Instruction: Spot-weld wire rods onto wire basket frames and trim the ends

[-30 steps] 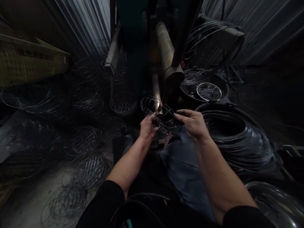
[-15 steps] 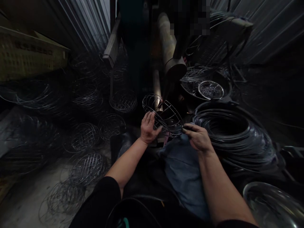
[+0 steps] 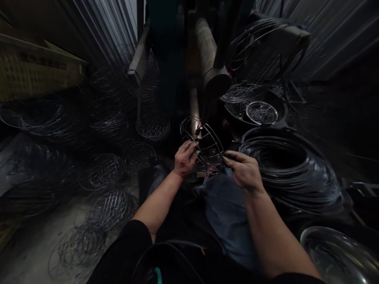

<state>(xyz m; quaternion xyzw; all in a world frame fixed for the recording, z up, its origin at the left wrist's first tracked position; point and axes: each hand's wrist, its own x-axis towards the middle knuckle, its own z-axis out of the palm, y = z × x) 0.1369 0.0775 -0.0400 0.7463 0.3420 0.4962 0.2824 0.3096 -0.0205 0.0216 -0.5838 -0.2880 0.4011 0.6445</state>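
Observation:
An open wire cage (image 3: 206,146), a rounded frame of steel rings and ribs, sits between my hands, its far end at the lower tip of a spot welder's electrode (image 3: 197,114). My left hand (image 3: 185,159) grips the cage's left side with its fingers curled over the wires. My right hand (image 3: 243,170) pinches the lower right rim between fingertips and thumb. The upper electrode arm (image 3: 209,55) rises behind the cage, and its contact point is partly hidden by the wires.
Several finished wire cages (image 3: 105,170) lie heaped on the floor to my left. A large coil of steel wire (image 3: 284,167) rests to my right, beyond it a dark basin (image 3: 260,112) holding wire rings. Corrugated metal walls (image 3: 103,27) flank the welder. My denim-covered lap (image 3: 227,221) is below.
The cage has turned in my hands and now sits more upright against the electrode. My right hand has shifted its hold along the lower rim.

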